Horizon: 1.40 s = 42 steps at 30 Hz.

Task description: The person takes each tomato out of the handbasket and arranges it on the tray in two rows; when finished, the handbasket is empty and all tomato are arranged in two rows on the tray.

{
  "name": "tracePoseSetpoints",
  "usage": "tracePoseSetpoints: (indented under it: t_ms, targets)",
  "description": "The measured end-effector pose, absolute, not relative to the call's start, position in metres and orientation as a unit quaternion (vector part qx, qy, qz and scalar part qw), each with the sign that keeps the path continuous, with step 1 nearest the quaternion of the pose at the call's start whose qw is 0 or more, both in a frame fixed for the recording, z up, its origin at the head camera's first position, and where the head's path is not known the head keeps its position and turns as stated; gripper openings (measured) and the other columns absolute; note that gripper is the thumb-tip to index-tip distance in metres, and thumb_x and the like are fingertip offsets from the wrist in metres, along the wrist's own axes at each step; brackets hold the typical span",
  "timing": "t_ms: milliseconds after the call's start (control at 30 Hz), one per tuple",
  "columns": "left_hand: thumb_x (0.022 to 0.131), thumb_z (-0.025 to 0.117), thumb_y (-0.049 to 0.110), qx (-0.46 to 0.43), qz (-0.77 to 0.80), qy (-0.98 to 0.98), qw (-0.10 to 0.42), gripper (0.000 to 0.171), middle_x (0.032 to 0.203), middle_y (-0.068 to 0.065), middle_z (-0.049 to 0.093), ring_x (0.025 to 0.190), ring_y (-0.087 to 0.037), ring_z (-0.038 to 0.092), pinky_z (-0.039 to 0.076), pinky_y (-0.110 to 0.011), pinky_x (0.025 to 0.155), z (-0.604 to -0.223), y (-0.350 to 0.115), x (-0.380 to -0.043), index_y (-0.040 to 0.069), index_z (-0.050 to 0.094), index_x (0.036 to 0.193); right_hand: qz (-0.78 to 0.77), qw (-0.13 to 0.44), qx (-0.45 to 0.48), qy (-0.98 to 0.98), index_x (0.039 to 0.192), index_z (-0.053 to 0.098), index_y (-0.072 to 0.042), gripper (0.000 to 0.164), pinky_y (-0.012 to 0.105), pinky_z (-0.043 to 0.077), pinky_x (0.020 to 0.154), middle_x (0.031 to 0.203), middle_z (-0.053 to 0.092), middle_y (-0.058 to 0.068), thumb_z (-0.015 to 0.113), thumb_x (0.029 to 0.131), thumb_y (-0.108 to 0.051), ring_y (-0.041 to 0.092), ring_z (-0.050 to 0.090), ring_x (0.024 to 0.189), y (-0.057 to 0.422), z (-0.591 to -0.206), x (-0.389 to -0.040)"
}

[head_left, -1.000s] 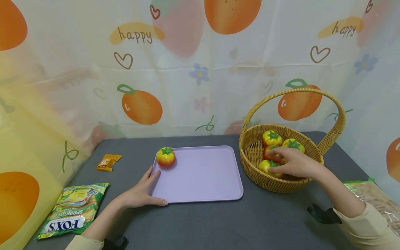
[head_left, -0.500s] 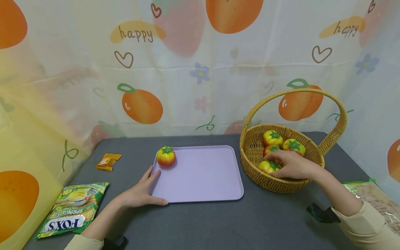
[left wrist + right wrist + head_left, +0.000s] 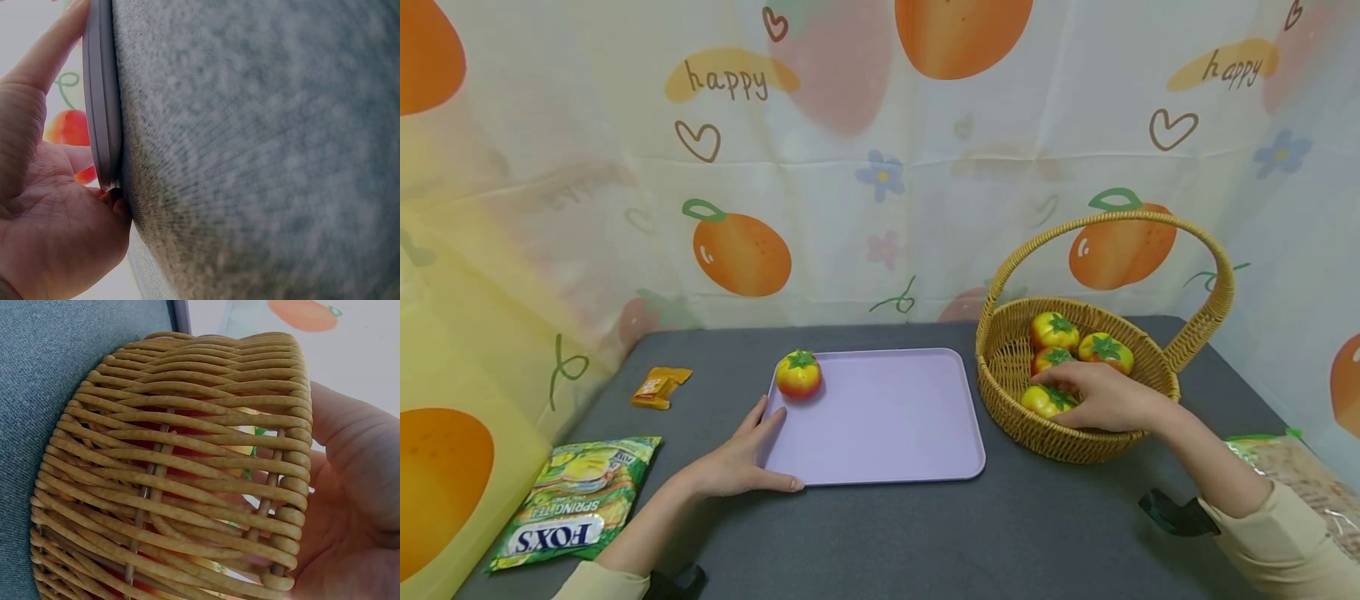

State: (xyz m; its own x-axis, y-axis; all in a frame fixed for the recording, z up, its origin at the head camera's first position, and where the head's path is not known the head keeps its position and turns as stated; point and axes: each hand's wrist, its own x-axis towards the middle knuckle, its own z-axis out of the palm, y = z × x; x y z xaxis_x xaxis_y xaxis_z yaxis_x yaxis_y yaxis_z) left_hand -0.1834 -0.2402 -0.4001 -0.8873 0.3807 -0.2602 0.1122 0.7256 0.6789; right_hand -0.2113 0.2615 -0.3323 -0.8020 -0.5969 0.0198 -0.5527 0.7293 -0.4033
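Note:
My left hand (image 3: 737, 467) spans the near left corner of a lilac tray (image 3: 880, 417), fingers and thumb extended along its rim. In the left wrist view the thumb lies against the tray rim (image 3: 100, 94). A yellow-red tomato (image 3: 799, 377) with a green star-shaped top sits in the tray's far left corner. At the right, my right hand (image 3: 1105, 396) reaches into a wicker basket (image 3: 1000, 400), thumb and fingers around the nearest tomato (image 3: 1047, 401). Several more tomatoes (image 3: 1054, 332) lie behind it. Basket weave hides most of that grip in the right wrist view.
A small orange packet (image 3: 660, 388) and a green snack bag (image 3: 576, 500) lie on the left of the grey table (image 3: 895, 542). The basket's tall handle (image 3: 1105, 218) arches over its opening. A clear bag (image 3: 1300, 475) lies at the right edge.
My right hand has lowered slightly in the basket, and its fingers have closed around the nearest tomato. My left hand and the tray stay put.

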Motion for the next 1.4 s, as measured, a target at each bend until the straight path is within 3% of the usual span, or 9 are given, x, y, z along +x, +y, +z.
tracePoseSetpoints:
  t_ms: [467,767,1067,1400]
  targets:
    - [0.076,0.081,0.046,0.130,0.343,0.910,0.194,0.112,0.158,-0.025,-0.015,0.142,-0.052,-0.001,0.013,-0.074,0.104,-0.400,-0.240,-0.184,0.005,0.014,0.156,-0.212,0.046,-0.288,0.933,0.126,0.064,-0.013,0.050,0.036,0.049,0.077,0.115,0.064,0.001,0.076,0.084,-0.038,0.016,0.057,0.095,0.265,-0.330,-0.211]
    - [0.075,0.081,0.046,0.129,0.342,0.910,0.194,0.112,0.158,-0.025,-0.014,0.142,-0.052,-0.001,0.013,-0.074,0.104,-0.398,-0.240,-0.183,0.005,0.014,0.156,-0.250,0.036,-0.223,0.941,0.129,0.062,-0.018,0.056,0.044,0.048,0.080,0.118,0.064,0.003,0.075,0.083,-0.047,0.025,0.059,0.099,0.263,-0.327,-0.208]
    - [0.075,0.081,0.046,0.129,0.345,0.910,0.192,0.112,0.158,-0.025,-0.014,0.142,-0.052,-0.002,0.012,-0.074,0.104,-0.397,-0.239,-0.182,0.005,0.015,0.156,-0.289,0.003,-0.198,0.937,0.133,0.058,-0.017,0.058,0.054,0.047,0.086,0.116,0.065,0.007,0.074,0.084,-0.045,0.029,0.059,0.107,0.257,-0.323,-0.207]
    - [0.075,0.081,0.047,0.128,0.338,0.913,0.191,0.112,0.158,-0.025,-0.013,0.142,-0.051,-0.001,0.013,-0.073,0.104,-0.398,-0.238,-0.181,0.005,0.016,0.156,-0.320,-0.008,-0.174,0.931,0.136,0.056,-0.021,0.059,0.056,0.046,0.089,0.124,0.063,0.009,0.072,0.086,-0.046,0.031,0.057,0.113,0.242,-0.313,-0.203]
